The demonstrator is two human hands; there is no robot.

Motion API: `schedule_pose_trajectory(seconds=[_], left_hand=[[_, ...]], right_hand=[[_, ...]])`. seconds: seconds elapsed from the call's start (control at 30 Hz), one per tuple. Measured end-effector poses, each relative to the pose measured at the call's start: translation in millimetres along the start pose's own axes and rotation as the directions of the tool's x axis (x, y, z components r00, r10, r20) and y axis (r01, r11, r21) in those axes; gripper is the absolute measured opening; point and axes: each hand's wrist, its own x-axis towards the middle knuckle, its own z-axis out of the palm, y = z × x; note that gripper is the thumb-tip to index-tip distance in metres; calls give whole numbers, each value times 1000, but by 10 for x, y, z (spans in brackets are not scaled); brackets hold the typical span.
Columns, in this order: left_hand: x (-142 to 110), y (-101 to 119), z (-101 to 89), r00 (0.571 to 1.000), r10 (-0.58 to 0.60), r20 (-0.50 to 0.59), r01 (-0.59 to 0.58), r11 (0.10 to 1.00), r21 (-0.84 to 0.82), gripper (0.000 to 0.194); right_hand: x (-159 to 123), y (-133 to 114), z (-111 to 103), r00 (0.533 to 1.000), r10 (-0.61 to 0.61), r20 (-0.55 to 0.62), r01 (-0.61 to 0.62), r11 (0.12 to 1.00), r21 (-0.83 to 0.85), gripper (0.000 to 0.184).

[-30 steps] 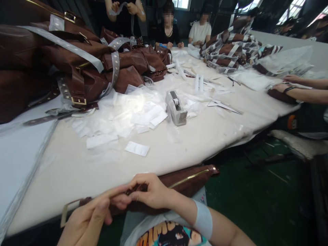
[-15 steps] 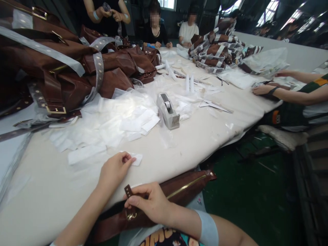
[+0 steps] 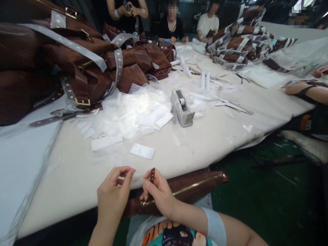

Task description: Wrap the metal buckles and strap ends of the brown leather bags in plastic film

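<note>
Across my lap, at the table edge, lies a brown leather bag [image 3: 189,184] with a long gold zipper [image 3: 196,185]. My right hand [image 3: 160,193] is closed on a short brown strap [image 3: 152,175] with a row of small metal-coloured dots, its end standing up between thumb and fingers. Just left of it, my left hand [image 3: 116,186] is raised with thumb and fingertips pinched together; whatever is between them is too small or thin to make out. On the table beyond my hands lies a creased white slip [image 3: 142,150].
A grey tape dispenser [image 3: 182,108] stands beside a heap of white slips [image 3: 133,111]. Brown bags [image 3: 89,65] are piled at the left, wrapped ones [image 3: 238,48] at the back right. Scissors [image 3: 237,106] lie on the right. Several people sit or stand around the table.
My left hand has left the white slip on the table and come back towards my right hand. The strap end has turned in my right hand. The view has swung left.
</note>
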Motion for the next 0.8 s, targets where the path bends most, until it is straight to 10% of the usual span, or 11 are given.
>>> schedule_pose_trajectory(seconds=[0.13, 0.27, 0.47, 0.57, 0.67, 0.8], left_hand=[[-198, -18, -113, 950, 292, 112, -303, 948, 94, 20], [-259, -40, -279, 916, 351, 195, -368, 928, 60, 18], [-330, -110, -302, 1000, -26, -6, 26, 1000, 8, 43], [-337, -275, -251, 956, -253, 151, 269, 959, -91, 62], [-335, -326, -198, 910, -153, 386, 208, 972, -106, 74], [-366, -179, -73, 943, -169, 287, 236, 947, -219, 63]], right_hand=[[-2, 16, 73, 995, 16, -104, -23, 997, -75, 53], [29, -25, 86, 981, 68, -183, -78, 996, -51, 51], [42, -64, 112, 970, 71, -232, -90, 993, -73, 38], [44, -68, 128, 951, 51, -305, -44, 999, 31, 38], [45, -50, 135, 951, 50, -305, -36, 998, 53, 39], [52, -27, 131, 958, 59, -282, -63, 998, -5, 41]])
